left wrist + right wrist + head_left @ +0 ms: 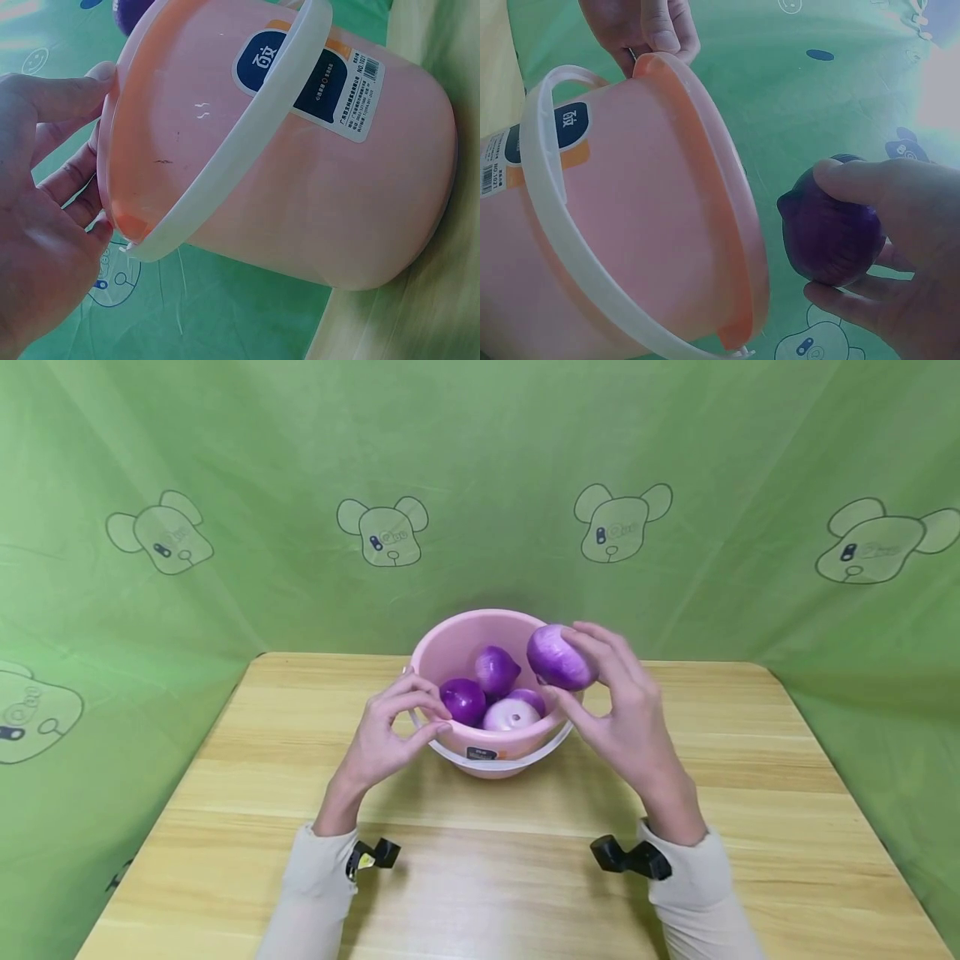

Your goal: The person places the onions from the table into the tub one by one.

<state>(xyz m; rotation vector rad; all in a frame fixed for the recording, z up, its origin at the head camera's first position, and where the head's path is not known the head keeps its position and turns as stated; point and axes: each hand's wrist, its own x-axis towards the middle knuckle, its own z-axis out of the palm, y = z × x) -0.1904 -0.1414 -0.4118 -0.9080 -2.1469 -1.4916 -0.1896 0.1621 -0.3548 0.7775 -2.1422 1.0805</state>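
A pink bucket stands on the table with several purple onions inside it. The left hand pinches the bucket's near-left rim, thumb outside and fingers over the edge; the left wrist view shows this grip on the rim. Above the right side of the opening, the right hand holds one purple onion between thumb and fingers. In the right wrist view that onion is apart from the rim, its pointed tip toward the bucket.
The white handle hangs down across the bucket's front, below the rim. A wooden table lies under everything. Green cloth with bear-head drawings rises behind the table and at both sides. Black wrist devices sit on both sleeves.
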